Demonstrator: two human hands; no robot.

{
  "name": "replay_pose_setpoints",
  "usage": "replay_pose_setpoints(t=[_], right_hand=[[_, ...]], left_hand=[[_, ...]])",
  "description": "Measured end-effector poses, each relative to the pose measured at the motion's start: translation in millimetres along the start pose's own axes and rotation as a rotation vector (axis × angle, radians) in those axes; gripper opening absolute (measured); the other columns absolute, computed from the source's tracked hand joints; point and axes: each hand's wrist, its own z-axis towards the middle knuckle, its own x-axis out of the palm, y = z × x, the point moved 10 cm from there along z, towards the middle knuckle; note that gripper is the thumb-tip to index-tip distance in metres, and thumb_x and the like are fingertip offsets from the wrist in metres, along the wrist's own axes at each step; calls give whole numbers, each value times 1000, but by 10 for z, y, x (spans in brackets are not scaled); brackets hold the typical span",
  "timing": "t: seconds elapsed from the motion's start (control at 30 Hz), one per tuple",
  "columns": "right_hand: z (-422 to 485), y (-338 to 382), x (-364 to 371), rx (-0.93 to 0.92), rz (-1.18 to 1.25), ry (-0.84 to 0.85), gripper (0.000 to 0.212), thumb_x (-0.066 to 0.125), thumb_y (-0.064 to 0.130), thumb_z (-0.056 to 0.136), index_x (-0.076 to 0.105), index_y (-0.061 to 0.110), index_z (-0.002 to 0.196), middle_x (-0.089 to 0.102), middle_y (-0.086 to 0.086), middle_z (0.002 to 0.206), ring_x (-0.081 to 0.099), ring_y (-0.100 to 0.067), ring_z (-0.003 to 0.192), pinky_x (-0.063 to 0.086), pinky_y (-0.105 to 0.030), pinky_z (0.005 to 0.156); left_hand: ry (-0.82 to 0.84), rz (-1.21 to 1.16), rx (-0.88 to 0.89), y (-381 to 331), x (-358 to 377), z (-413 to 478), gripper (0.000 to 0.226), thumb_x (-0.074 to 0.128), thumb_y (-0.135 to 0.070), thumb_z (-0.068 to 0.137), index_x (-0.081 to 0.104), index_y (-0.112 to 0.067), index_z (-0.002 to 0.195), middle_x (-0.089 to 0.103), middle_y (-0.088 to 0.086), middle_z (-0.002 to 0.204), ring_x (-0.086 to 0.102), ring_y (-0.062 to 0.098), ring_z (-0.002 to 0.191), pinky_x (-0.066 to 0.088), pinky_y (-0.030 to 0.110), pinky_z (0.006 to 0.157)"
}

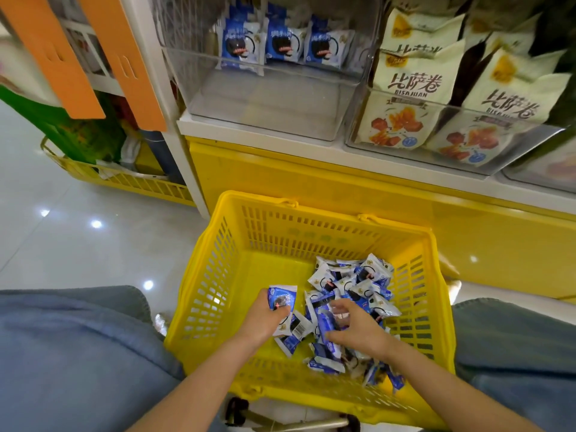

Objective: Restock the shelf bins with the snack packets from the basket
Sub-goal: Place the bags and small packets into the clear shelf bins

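A yellow plastic basket (268, 244) stands on the floor in front of the shelf, with several blue-and-white cookie packets (355, 282) heaped in its right half. My left hand (265, 319) is inside the basket and grips one blue packet (282, 299) upright. My right hand (358, 328) lies on the heap with its fingers curled round another blue packet (327, 325). Above, a clear shelf bin (265, 101) holds three of the same blue packets (277, 42) standing at its back.
To the right, a second clear bin (452, 151) is full of cream pizza-roll packets (408, 88). The yellow shelf base (343, 185) runs behind the basket. My knees in blue jeans (71, 353) flank the basket. Another yellow basket (124, 179) sits at the left.
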Motion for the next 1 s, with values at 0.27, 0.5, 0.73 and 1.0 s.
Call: replay_pose_setpoints(t=[0.27,0.5,0.73,1.0], right_hand=[[-156,718,-325,-44,218,-263,62,67,45,80,47,16,132,46,4,119,51,-15,112,46,-31,93],[-406,1263,-574,-150,225,-120,29,59,49,83,67,21,83,62,3,85,56,-7,74,50,-13,63],[-687,1925,-813,-287,200,-29,30,71,28,80,62,19,107,73,3,100,68,-8,91,52,-17,75],[-799,2807,-985,-537,497,-185,37,70,34,73,65,20,107,72,4,103,66,-9,98,55,-25,81]], left_hand=[[221,-262,125,-415,238,-317,51,75,-20,77,44,-24,118,66,4,109,68,19,92,58,38,75],[228,-300,240,-934,-80,-408,41,71,-4,77,53,-24,108,72,-2,95,70,14,82,54,26,59],[254,-216,456,-1670,-521,-613,48,73,-11,76,51,-23,116,72,1,100,70,17,86,54,26,61],[104,-410,668,-2345,-1117,-659,45,69,-24,73,53,-22,115,72,-3,100,70,15,88,57,28,65]])
